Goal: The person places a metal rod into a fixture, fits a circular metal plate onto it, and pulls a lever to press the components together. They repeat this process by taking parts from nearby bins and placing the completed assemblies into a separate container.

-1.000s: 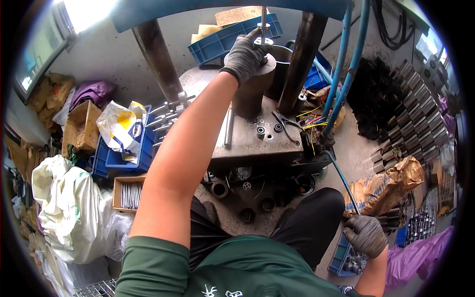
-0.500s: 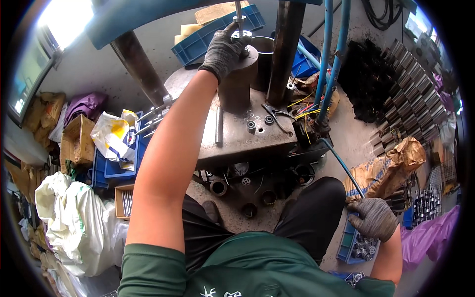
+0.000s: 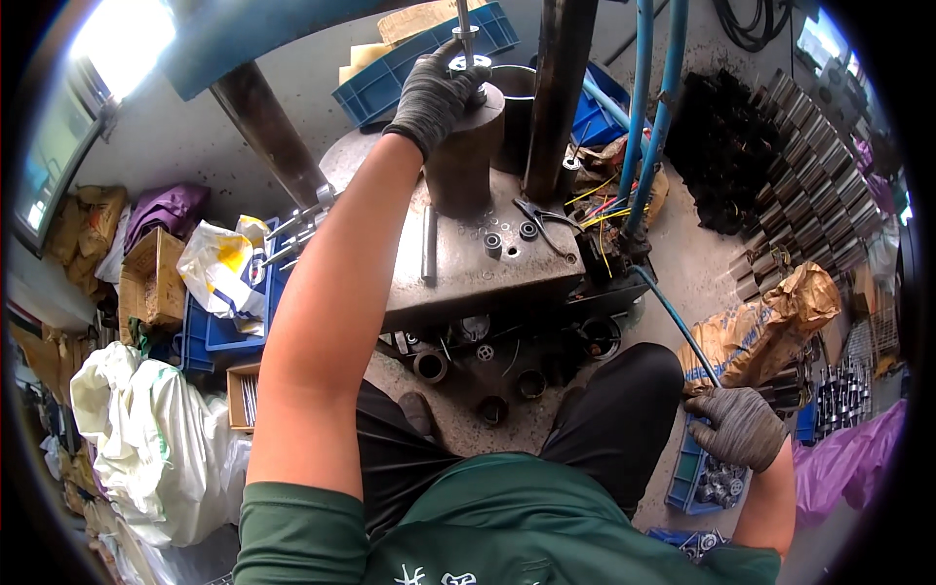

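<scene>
My left hand [image 3: 429, 105], in a grey knit glove, reaches up to the top of a thick steel cylinder [image 3: 458, 175] on the metal press table [image 3: 458, 283]. Its fingers close round a small flanged metal part [image 3: 470, 64]; a narrow upright press rod [image 3: 464, 19] stands directly above. The glove hides much of the part. Low on the right, my gloved right hand [image 3: 738, 426] is closed on the end of a long blue lever [image 3: 680, 324]. On the table lie a steel bar [image 3: 429, 246], pliers [image 3: 546, 218] and two small ring-shaped parts [image 3: 493, 242].
Dark press columns [image 3: 559, 107] flank the cylinder, and blue hoses [image 3: 651, 127] run down at right. A blue crate [image 3: 429, 63] stands behind. Brown paper sacking [image 3: 770, 322] lies beside the lever. A blue bin [image 3: 690, 480] of metal parts sits below my right hand.
The whole view has shifted slightly. Both hands keep their hold, the left at the flanged part and the right on the lever, with no clear movement of either.
</scene>
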Available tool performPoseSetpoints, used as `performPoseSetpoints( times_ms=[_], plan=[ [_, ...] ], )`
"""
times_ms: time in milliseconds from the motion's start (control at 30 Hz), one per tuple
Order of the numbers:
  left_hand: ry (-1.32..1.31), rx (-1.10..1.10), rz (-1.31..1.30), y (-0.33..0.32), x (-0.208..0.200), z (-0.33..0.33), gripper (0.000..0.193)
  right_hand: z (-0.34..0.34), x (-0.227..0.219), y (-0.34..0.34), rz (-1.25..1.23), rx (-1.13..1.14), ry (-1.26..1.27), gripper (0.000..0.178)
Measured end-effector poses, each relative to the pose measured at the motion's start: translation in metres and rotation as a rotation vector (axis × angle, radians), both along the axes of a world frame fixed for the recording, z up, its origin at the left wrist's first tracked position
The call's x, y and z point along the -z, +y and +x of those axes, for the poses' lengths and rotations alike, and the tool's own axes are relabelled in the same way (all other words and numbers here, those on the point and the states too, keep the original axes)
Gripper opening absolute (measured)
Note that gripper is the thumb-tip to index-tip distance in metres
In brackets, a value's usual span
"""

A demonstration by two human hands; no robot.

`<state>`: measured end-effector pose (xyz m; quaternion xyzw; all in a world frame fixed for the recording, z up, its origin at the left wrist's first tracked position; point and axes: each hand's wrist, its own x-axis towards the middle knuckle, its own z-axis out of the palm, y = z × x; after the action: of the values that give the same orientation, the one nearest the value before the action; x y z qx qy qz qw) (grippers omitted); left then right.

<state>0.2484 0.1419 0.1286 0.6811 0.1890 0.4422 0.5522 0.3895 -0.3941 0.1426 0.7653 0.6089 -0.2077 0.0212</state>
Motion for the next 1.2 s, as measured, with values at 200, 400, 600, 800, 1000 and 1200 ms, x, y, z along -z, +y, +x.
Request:
performPoseSetpoints(
  times_ms=[200,400,600,800,1000,1200],
  plan=[
    [0.093,-0.086,0.052,-0.018,-0.009,0.004,0.051,0.009,0.005,-0.010,0.110,0.008,0.039,0.034],
    [0.144,-0.136,0.115,-0.012,-0.009,-0.001,0.039,0.004,-0.001,-0.003,0.094,0.083,0.080,0.033],
    [0.175,-0.154,0.182,-0.006,-0.007,-0.003,0.035,0.004,0.000,0.000,0.024,-0.012,0.012,0.034],
    [0.174,-0.163,0.165,-0.007,-0.006,-0.002,0.035,0.007,0.007,-0.007,0.264,0.083,0.112,0.029],
    [0.093,-0.069,0.028,-0.002,-0.002,-0.001,0.039,0.009,-0.007,0.007,0.743,0.139,-0.230,0.027],
    [0.100,-0.070,0.031,-0.001,-0.001,0.000,0.038,0.073,-0.049,0.098,1.149,0.067,-0.298,0.026]
  ],
)
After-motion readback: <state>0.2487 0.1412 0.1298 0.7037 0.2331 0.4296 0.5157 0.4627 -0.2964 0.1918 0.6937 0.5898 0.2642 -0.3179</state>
